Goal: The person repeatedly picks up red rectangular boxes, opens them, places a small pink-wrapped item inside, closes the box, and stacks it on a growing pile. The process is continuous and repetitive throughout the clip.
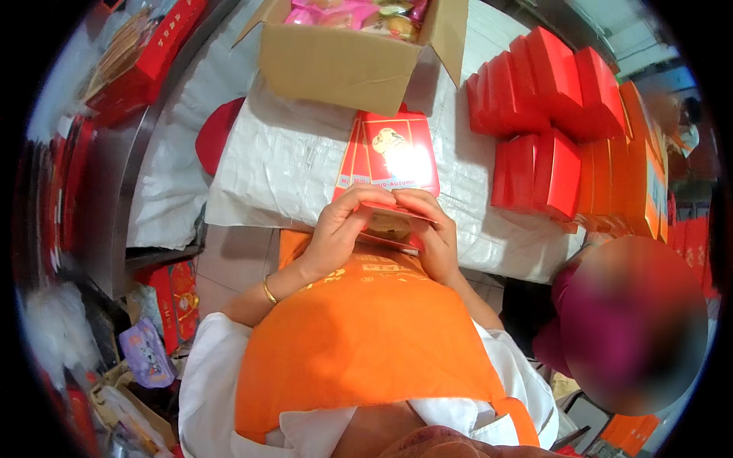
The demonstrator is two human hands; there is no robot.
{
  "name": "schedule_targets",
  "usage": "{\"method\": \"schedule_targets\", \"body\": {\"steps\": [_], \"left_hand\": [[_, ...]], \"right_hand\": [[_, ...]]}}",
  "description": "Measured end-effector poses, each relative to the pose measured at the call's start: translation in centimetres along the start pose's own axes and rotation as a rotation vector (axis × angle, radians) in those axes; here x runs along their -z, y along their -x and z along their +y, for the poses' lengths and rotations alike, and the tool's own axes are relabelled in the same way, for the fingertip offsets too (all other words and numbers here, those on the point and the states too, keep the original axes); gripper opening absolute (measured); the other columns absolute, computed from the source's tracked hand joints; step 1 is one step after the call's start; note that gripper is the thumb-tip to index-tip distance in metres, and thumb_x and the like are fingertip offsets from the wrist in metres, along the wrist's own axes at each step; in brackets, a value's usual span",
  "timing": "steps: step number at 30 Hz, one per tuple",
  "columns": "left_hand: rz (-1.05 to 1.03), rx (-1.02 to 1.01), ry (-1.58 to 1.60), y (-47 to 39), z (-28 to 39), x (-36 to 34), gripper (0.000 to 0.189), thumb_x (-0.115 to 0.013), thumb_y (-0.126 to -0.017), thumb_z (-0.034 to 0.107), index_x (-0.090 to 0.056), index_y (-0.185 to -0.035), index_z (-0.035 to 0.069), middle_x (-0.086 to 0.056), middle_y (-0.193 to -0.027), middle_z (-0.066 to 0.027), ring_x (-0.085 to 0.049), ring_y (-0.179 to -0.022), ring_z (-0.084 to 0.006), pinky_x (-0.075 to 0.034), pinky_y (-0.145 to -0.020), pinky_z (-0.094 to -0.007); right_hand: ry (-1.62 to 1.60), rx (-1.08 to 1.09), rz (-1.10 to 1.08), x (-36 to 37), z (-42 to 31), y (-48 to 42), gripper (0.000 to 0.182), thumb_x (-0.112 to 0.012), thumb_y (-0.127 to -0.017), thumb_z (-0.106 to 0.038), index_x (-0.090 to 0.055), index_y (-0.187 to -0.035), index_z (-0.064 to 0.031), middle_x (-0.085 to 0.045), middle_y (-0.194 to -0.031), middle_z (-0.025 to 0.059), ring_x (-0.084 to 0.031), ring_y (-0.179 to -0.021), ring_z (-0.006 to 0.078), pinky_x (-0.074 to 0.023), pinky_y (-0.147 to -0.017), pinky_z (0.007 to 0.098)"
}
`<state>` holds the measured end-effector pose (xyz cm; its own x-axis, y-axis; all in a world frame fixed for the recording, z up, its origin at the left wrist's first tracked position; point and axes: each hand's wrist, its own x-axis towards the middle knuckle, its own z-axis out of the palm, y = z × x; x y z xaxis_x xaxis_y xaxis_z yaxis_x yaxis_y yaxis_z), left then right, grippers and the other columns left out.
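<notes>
Between my left hand (pixel 339 232) and my right hand (pixel 433 235) is a small red cardboard box (pixel 389 226), held near my orange apron. Its end facing me is open and shows a pale brown inside; what it contains is unclear. The fingers of both hands wrap its sides and top edge. Just beyond my hands, flat red printed cartons (pixel 352 157) lie overlapped on the white sheet, bearing gold lines and a gold picture, with glare on the top one. Behind them stands an open brown cardboard box (pixel 338 71) holding pink and clear wrapped packets (pixel 343 17).
Red boxes (pixel 550 74) are stacked at the right of the white-covered table (pixel 275 154), beside orange boxes (pixel 641 160). A person in a purple top (pixel 564 320) is close on my right. At the left are a metal edge (pixel 140 137) and a purple packet (pixel 147 354).
</notes>
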<state>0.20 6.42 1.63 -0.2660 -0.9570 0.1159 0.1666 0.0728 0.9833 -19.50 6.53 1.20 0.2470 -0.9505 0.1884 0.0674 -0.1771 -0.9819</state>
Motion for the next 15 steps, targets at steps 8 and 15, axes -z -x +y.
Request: {"method": "schedule_targets", "body": {"steps": [8, 15], "left_hand": [[-0.085, -0.158, 0.059, 0.1, -2.0, 1.6, 0.019, -0.054, -0.095, 0.008, -0.071, -0.103, 0.008, -0.062, -0.12, -0.0112, -0.054, -0.119, -0.0254, -0.038, -0.106, -0.0382], [-0.376, -0.367, -0.331, 0.5, -1.0, 3.9, 0.043, -0.049, -0.076, -0.006, -0.072, -0.109, 0.009, -0.06, -0.125, -0.0118, -0.051, -0.124, -0.0298, -0.035, -0.11, -0.0421]], "right_hand": [[0.324, 0.266, -0.074, 0.9, 0.2, 1.5, 0.031, -0.054, -0.089, -0.003, -0.07, -0.115, -0.0017, -0.062, -0.123, 0.0212, -0.063, -0.108, 0.0307, -0.0499, -0.092, 0.0371], [0.586, 0.414, -0.209, 1.2, -1.2, 1.5, 0.03, -0.066, -0.083, -0.01, -0.072, -0.112, -0.0036, -0.065, -0.117, 0.0185, -0.065, -0.102, 0.0314, -0.0524, -0.087, 0.0377]]}}
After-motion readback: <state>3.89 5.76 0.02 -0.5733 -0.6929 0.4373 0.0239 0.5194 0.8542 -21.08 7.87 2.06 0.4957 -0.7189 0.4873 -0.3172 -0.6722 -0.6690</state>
